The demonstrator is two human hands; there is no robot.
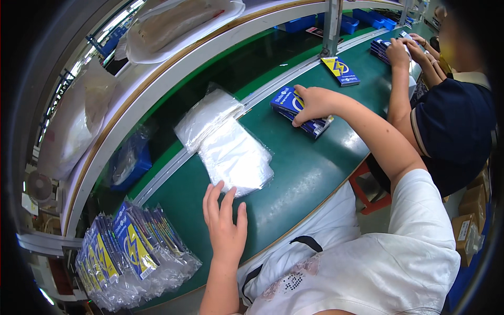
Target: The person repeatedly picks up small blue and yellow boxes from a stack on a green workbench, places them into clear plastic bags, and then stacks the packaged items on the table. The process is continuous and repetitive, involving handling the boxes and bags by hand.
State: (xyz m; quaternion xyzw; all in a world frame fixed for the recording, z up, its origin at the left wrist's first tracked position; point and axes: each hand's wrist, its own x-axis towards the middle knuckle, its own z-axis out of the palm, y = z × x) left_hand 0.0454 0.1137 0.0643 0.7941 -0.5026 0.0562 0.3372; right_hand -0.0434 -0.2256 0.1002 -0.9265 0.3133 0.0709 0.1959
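Observation:
My right hand (pixel 316 104) is closed over a short stack of flat blue-and-yellow boxes (pixel 285 100), its thumb at the near side and its fingers over the far end. Nearer to me, my left hand (pixel 226 223) is open with its fingers spread, holding nothing. Its fingertips reach the near edge of a pile of clear plastic bags (pixel 236 157); whether they touch it I cannot tell. Another bundle of clear bags (pixel 207 118) lies partly under that pile. A single flat blue-and-yellow box (pixel 341 71) rests on the green table beyond the stack.
Bagged blue-and-yellow boxes (pixel 134 247) stand in rows at the left. A blue bin (pixel 131 168) sits behind them, below a shelf (pixel 173 58). A metal post (pixel 331 31) rises at the back. At right, a co-worker's hands (pixel 399 55) are beside more stacked boxes (pixel 380 50).

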